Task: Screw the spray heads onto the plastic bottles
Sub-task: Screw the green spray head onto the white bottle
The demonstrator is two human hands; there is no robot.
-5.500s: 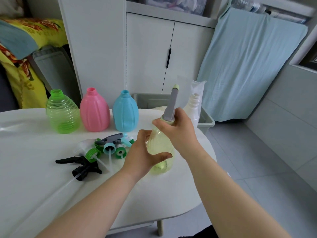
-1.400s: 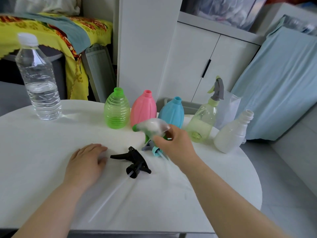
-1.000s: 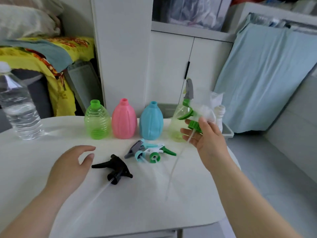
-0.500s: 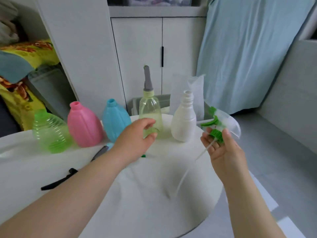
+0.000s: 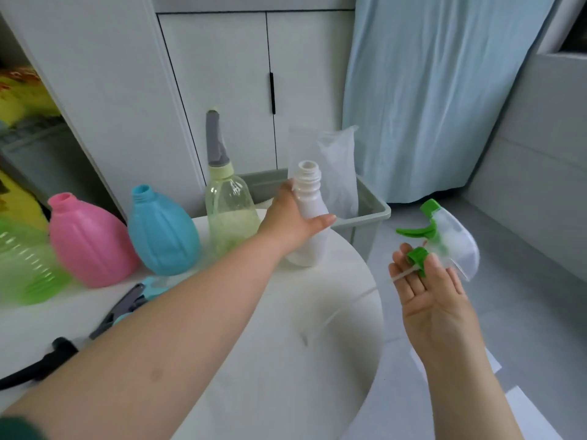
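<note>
Head view, left hand: the left hand [image 5: 290, 222] is wrapped around the shoulder of the white bottle [image 5: 309, 217], thumb toward the neck, fingers across the front.
White bottle: upright on the far right part of the table [image 5: 286, 360], neck uncapped, threads showing.
Right hand: the right hand [image 5: 427, 290] is palm-up off the right table edge, thumb pressing the green collar of the clear spray head [image 5: 444, 242] against the fingers; its dip tube runs left toward the table.
Yellow-green bottle: the yellow-green bottle [image 5: 230, 211] stands just left of the white bottle, a grey spray head [image 5: 215, 138] already fitted.
Blue bottle: the blue bottle [image 5: 162, 231] stands left of that, uncapped.
Pink bottle: the pink bottle [image 5: 87, 244] stands beside the blue one, uncapped.
Green bottle: the green bottle [image 5: 23, 271] sits at the far left edge, blurred.
Loose heads: a grey-and-blue spray head [image 5: 127, 304] and a black spray head [image 5: 35, 363] lie on the table, partly hidden by the left forearm.
Beyond the table: a grey bin [image 5: 365, 211] holding a clear plastic bag [image 5: 333, 160].
</note>
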